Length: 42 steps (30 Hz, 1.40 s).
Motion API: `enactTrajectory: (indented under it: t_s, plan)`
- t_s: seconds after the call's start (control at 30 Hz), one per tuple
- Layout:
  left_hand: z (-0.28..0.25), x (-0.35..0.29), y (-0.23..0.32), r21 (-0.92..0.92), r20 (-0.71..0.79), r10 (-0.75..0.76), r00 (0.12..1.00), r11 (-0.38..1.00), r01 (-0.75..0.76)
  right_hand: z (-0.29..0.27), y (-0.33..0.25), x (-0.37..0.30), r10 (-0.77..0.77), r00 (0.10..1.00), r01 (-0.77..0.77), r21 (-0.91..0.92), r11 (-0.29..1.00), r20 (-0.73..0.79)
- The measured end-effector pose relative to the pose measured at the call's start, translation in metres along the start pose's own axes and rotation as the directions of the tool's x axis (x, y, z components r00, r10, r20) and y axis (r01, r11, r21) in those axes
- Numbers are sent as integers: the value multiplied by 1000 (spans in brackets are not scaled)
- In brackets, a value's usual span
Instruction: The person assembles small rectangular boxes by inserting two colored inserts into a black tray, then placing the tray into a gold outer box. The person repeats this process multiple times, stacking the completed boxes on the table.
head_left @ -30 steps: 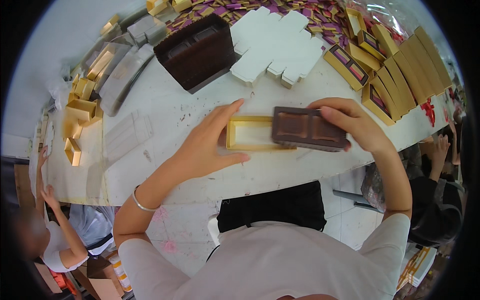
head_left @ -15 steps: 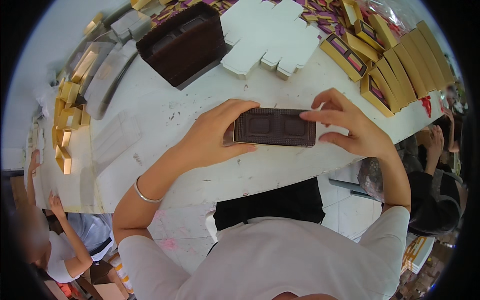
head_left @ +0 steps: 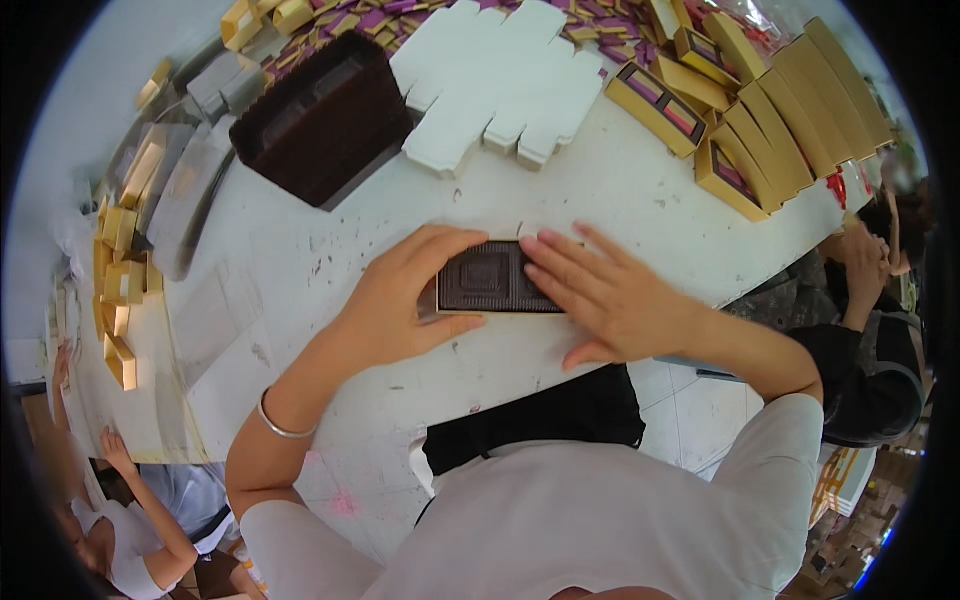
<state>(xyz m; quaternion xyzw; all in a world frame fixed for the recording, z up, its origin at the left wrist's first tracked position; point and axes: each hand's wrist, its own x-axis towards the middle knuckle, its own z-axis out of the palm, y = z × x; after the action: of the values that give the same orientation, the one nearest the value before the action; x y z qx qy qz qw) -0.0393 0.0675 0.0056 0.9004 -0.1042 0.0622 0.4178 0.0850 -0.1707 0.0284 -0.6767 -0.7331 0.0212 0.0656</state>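
A dark brown plastic tray insert (head_left: 478, 277) with square hollows sits in a shallow gold-edged box (head_left: 500, 312) on the white table. My left hand (head_left: 412, 282) grips the box's left end, thumb at the near side and fingers at the far side. Flat across the right part of the insert lies my right hand (head_left: 600, 295), its fingers stretched out and the thumb apart. That hand hides the box's right end. Beyond my left hand stands a stack of the same brown inserts (head_left: 325, 125).
White folded cartons (head_left: 490, 75) lie at the back middle, before a heap of purple and gold pieces (head_left: 430, 15). Gold boxes (head_left: 780, 130) line the right side. At left are more small gold boxes (head_left: 122, 283) and clear plastic covers (head_left: 185, 195). Other people sit at both sides.
My right hand has come down from the box's right end to lie flat over the insert. The box is slightly lower and further left in view.
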Motion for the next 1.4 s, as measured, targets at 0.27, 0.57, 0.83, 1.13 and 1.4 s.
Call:
enactTrajectory:
  t_s: [0.27,0.57,0.83,1.13,1.4]
  plan:
    - [5,-4,9,152,-86,57,995,987,-43,-20,47,6,320,887,-180,388,904,-332]
    - [8,-5,10,249,-75,135,988,962,-113,-13,244,92,812,518,-733,351,583,-267]
    - [5,3,11,214,-105,167,980,966,-142,-16,268,71,784,460,-723,335,604,-418]
    - [11,-4,2,130,-127,85,988,989,-68,-16,16,46,-209,949,274,283,919,-237]
    - [8,-5,4,145,-108,83,991,987,-67,12,-1,41,53,916,141,444,885,-397]
